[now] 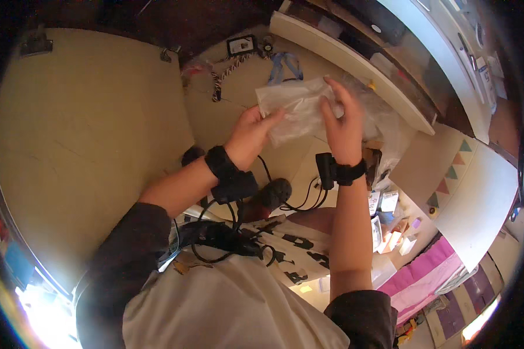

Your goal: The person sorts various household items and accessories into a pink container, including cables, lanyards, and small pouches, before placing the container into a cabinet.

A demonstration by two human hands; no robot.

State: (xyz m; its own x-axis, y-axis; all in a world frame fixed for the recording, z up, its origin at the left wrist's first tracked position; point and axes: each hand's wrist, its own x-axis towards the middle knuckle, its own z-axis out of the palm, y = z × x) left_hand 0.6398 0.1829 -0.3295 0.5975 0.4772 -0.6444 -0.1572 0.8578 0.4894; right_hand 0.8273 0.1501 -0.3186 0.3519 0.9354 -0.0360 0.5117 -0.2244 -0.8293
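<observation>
A clear, crinkled plastic bag [297, 110] is stretched between my two hands, above the floor. My left hand [247, 136] pinches its left side, with the thumb lying over the plastic. At its right end is my right hand [344, 128], thumb in front and fingers curled around the far side, gripping the film. Whether anything lies inside the bag I cannot make out. Each wrist wears a black strap with a small black box, and dark cables [215, 250] hang from them over my lap.
An open drawer [355, 68] juts in at the upper right. On the floor beyond lie a blue strap harness [285, 68], a striped rope [232, 68] and a black-framed item [241, 45]. More clear plastic [388, 131], small boxes [393, 239] and pink cloth [422, 273] sit right. A tan panel [93, 128] stands left.
</observation>
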